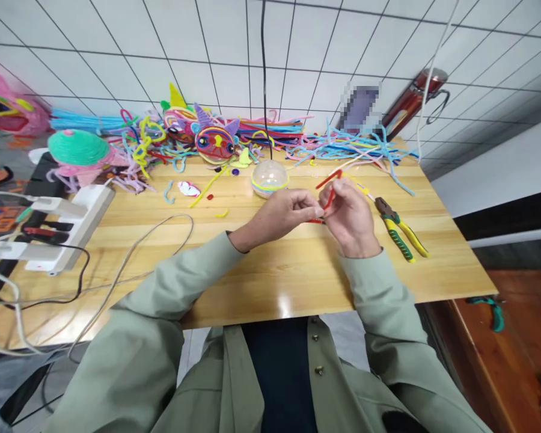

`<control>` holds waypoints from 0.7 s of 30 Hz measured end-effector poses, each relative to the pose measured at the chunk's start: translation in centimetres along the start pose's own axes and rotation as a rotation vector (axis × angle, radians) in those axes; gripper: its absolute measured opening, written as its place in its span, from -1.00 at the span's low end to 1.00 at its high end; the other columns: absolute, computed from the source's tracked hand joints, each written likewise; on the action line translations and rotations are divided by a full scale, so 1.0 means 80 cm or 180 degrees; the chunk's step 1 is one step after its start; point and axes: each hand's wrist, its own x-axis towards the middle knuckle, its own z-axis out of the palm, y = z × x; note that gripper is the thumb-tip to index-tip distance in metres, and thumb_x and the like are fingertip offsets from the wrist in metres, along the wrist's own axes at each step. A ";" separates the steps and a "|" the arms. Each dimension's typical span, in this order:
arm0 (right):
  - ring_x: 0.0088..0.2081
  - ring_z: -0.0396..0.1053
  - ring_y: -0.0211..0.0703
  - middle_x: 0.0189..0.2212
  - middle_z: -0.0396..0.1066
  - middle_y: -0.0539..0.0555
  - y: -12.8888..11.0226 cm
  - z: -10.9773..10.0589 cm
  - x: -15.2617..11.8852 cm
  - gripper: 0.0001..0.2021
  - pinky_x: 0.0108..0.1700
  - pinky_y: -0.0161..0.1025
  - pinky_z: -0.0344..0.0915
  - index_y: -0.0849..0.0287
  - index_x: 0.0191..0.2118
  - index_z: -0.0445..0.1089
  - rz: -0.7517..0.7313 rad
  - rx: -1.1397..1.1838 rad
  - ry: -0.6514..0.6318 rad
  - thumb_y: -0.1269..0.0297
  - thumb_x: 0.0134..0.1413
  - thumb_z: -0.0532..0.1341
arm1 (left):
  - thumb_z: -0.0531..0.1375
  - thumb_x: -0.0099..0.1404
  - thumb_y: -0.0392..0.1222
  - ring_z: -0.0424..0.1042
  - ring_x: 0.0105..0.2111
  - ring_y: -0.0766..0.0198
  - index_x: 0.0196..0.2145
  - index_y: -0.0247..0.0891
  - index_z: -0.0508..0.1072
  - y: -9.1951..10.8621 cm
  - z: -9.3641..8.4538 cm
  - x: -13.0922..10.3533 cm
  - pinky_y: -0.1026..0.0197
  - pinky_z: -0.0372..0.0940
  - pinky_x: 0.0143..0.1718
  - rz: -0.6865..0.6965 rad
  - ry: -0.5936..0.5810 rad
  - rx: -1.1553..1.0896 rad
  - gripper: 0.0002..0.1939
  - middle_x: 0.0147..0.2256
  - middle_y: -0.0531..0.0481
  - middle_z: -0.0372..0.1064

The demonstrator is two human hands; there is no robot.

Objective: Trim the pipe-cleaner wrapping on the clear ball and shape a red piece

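A bent red pipe cleaner [329,179] is pinched between my two hands above the middle of the table. My left hand [293,207] has thumb and fingertips together on its lower end. My right hand [352,218] grips it a little higher, with one end sticking out to the left. Just beyond my left hand sits a clear plastic ball [270,174] with a yellow and blue band round it. To the right of my right hand lie pliers [399,227] with green and yellow handles, jaws slightly apart.
Piles of coloured pipe cleaners [360,147] line the wall, with a finished mask-like figure [215,141] among them. A red flask [415,102] leans at the back right. A white power strip [70,228] and loose cables [130,249] occupy the left side.
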 end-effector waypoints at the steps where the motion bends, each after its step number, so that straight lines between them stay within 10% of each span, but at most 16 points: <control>1: -0.43 0.28 -0.18 -0.49 0.32 -0.05 -0.002 0.000 0.004 -0.56 -0.32 -0.17 0.43 0.02 -0.44 0.31 0.0487 0.0275 -0.0286 -0.05 0.10 0.54 | 0.39 0.36 -0.14 0.49 -0.36 0.27 -0.37 -0.25 0.61 0.002 0.000 -0.001 0.23 0.35 -0.28 0.0009 0.0018 0.0076 -0.83 -0.38 0.01 0.60; 5: -0.46 0.26 -0.26 -0.51 0.31 -0.10 0.000 0.006 0.011 -0.61 -0.38 -0.24 0.38 0.05 -0.42 0.35 0.1174 0.0837 -0.0797 0.07 -0.04 0.58 | 0.37 0.37 -0.21 0.56 -0.32 0.22 -0.36 -0.23 0.66 0.008 0.001 -0.003 0.21 0.39 -0.21 0.0191 0.0188 0.0338 -0.86 -0.34 -0.01 0.67; 11: -0.48 0.34 -0.34 -0.47 0.42 -0.09 -0.009 -0.004 0.012 -0.51 -0.42 -0.35 0.33 0.09 -0.40 0.41 0.0287 0.0695 -0.0187 -0.07 -0.04 0.66 | 0.38 0.39 -0.17 0.55 -0.31 0.17 -0.35 -0.22 0.68 0.013 -0.025 0.004 0.17 0.37 -0.20 0.0326 0.0364 0.0925 -0.86 -0.35 -0.02 0.66; 15: -0.49 0.37 -0.33 -0.46 0.47 -0.09 -0.017 -0.021 0.011 -0.45 -0.44 -0.35 0.31 0.07 -0.36 0.41 0.0160 0.0443 0.0014 -0.17 -0.07 0.69 | 0.44 0.33 -0.17 0.54 -0.28 0.13 -0.36 -0.20 0.69 0.017 -0.105 0.017 0.16 0.33 -0.23 0.0267 0.0746 0.1454 -0.89 -0.33 -0.04 0.65; 21: -0.50 0.32 -0.31 -0.49 0.49 -0.06 -0.001 -0.015 0.001 -0.49 -0.44 -0.33 0.28 0.08 -0.39 0.45 0.0510 -0.0050 -0.0349 -0.18 -0.04 0.65 | 0.46 0.16 -0.28 0.38 -0.44 0.20 -0.58 -0.17 0.56 -0.026 -0.217 0.017 0.15 0.20 -0.29 -0.0926 0.1417 0.2286 -0.78 -0.51 0.04 0.50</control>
